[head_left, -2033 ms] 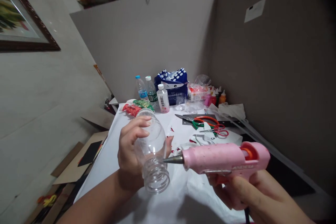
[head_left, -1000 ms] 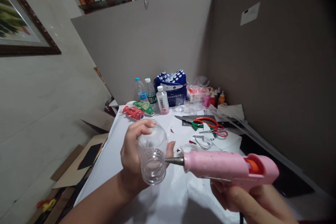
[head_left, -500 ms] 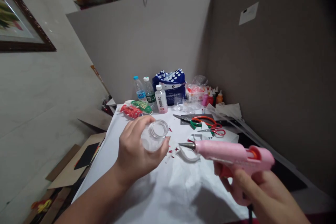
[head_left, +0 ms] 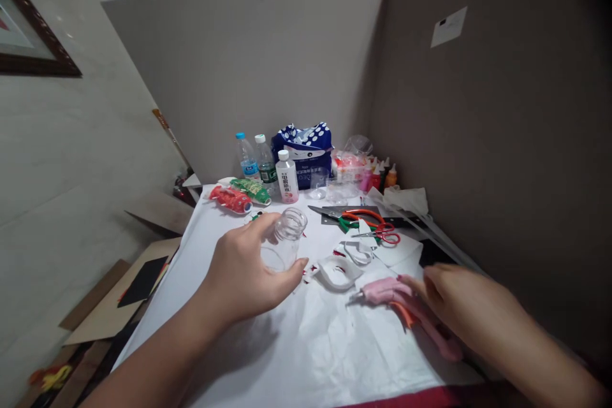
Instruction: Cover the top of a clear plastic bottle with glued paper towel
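Note:
My left hand (head_left: 248, 271) is wrapped round a clear plastic bottle piece (head_left: 285, 236), its threaded neck tilted up, above the white table cover. The pink glue gun (head_left: 406, 306) lies on its side at the right, its metal nozzle pointing left. Over its upper part is my right hand (head_left: 459, 299), blurred, with a fingertip near the gun's body; whether it touches the gun is unclear. A white ring-shaped piece (head_left: 338, 272) lies just left of the gun, with small red scraps beside it.
Large scissors (head_left: 366, 217) and red-handled scissors (head_left: 389, 234) lie beyond the glue gun. Bottles, including a white-capped one (head_left: 287, 177), stand near a blue bag (head_left: 306, 156) at the back. Red and green packets (head_left: 232, 199) lie back left; paint bottles (head_left: 382, 176) stand back right.
The glue gun went from my right hand's grip down onto the table, and that hand moved to its upper right. The clear piece in my left hand has tipped more upright.

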Motion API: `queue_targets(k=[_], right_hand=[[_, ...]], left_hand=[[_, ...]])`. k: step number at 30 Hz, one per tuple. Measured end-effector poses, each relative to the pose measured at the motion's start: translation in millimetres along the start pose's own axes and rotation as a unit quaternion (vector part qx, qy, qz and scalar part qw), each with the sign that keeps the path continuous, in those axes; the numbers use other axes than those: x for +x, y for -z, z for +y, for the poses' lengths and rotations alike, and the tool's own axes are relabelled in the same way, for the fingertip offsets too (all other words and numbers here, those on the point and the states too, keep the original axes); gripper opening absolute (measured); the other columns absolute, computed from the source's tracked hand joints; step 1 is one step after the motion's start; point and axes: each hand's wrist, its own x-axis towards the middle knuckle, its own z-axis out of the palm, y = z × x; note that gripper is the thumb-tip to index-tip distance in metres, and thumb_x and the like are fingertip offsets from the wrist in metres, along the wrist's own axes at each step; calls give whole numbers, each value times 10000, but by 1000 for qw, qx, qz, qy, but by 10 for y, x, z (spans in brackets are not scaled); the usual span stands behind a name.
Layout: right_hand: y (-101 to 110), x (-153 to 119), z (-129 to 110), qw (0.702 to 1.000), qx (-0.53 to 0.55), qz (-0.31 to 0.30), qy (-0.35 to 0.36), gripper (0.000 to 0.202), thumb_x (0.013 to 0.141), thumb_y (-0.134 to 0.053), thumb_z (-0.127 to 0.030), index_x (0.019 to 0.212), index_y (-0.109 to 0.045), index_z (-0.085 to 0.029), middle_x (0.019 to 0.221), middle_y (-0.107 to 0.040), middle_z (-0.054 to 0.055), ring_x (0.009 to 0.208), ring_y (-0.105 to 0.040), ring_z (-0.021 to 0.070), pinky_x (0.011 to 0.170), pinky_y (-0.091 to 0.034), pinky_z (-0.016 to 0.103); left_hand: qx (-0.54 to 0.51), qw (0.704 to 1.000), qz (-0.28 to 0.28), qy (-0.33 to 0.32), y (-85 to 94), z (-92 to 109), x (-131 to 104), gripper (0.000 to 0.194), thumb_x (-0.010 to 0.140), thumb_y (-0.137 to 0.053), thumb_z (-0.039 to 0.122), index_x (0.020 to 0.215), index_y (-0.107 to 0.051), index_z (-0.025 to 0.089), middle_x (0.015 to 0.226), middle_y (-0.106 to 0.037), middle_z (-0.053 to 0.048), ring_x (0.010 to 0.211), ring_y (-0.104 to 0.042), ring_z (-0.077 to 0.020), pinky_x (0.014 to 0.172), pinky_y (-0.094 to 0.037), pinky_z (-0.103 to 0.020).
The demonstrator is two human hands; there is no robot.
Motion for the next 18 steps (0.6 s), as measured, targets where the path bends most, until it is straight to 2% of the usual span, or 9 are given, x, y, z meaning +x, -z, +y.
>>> queue_targets(k=[2, 3, 4, 5, 8, 11, 13, 16, 18], right_hand=[[58, 60, -172, 992, -23, 107, 58, 265, 882, -541, -357, 739, -655, -166, 805, -663, 133, 731, -615, 266, 616, -425, 339], [61, 80, -289, 984, -8, 123, 125, 223, 892, -543, -328, 803, -666, -166, 885, -663, 133, 832, -611, 272, 692, -448, 350], [45, 98, -417, 974, 2, 126, 190, 195, 899, -540, -287, 813, -670, -169, 906, -661, 126, 885, -598, 273, 751, -453, 363], [10, 118, -547, 966, 7, 103, 239, 153, 882, -568, -260, 835, -679, -166, 910, -659, 122, 899, -588, 273, 766, -455, 368], [-153, 218, -862, 949, -13, 68, 307, 76, 806, -641, -176, 844, -695, -140, 924, -669, 147, 911, -575, 303, 797, -441, 429], [-247, 371, -972, 941, -19, 51, 333, 64, 741, -645, -74, 707, -673, -121, 813, -674, 155, 852, -578, 306, 787, -425, 450], [-201, 459, -940, 943, 4, 55, 328, 107, 756, -634, -75, 669, -641, -137, 756, -664, 122, 797, -575, 269, 762, -427, 418], [22, 503, -819, 949, 72, 90, 295, 137, 880, -521, -115, 782, -607, -159, 801, -647, 80, 765, -563, 203, 714, -434, 338], [206, 463, -744, 938, 206, 127, 249, 141, 947, -458, -193, 856, -564, -178, 826, -623, 56, 761, -557, 175, 693, -435, 298]], left_hand=[[-18, 999, -30, 12, 6, 12, 0, 396, 693, -718, 379, 1022, -595, 195, 838, -675, 0, 734, -640, -177, 680, -481, -292], [-27, 998, -49, 18, 8, 18, 1, 376, 698, -714, 383, 1009, -593, 208, 830, -669, 12, 726, -630, -168, 671, -473, -287], [-34, 997, -68, 23, 9, 25, 2, 353, 701, -712, 385, 989, -591, 219, 819, -663, 23, 718, -619, -161, 664, -465, -284], [-39, 995, -86, 29, 11, 31, 4, 328, 701, -711, 386, 961, -589, 227, 810, -657, 31, 712, -608, -157, 658, -457, -282], [-58, 988, -132, 48, 25, 48, 9, 267, 706, -706, 368, 904, -580, 240, 798, -645, 48, 703, -588, -146, 647, -441, -275], [-80, 982, -161, 60, 50, 58, 17, 228, 711, -698, 336, 883, -577, 246, 788, -638, 59, 690, -576, -134, 645, -438, -266], [-92, 978, -178, 67, 64, 59, 23, 218, 707, -698, 329, 864, -575, 243, 770, -632, 60, 684, -572, -133, 646, -436, -264], [-115, 970, -199, 76, 67, 61, 33, 216, 695, -705, 321, 836, -567, 234, 753, -621, 57, 686, -566, -134, 645, -433, -262], [-127, 966, -211, 81, 57, 68, 35, 222, 686, -714, 328, 808, -558, 227, 745, -610, 55, 683, -555, -133, 637, -428, -259]])
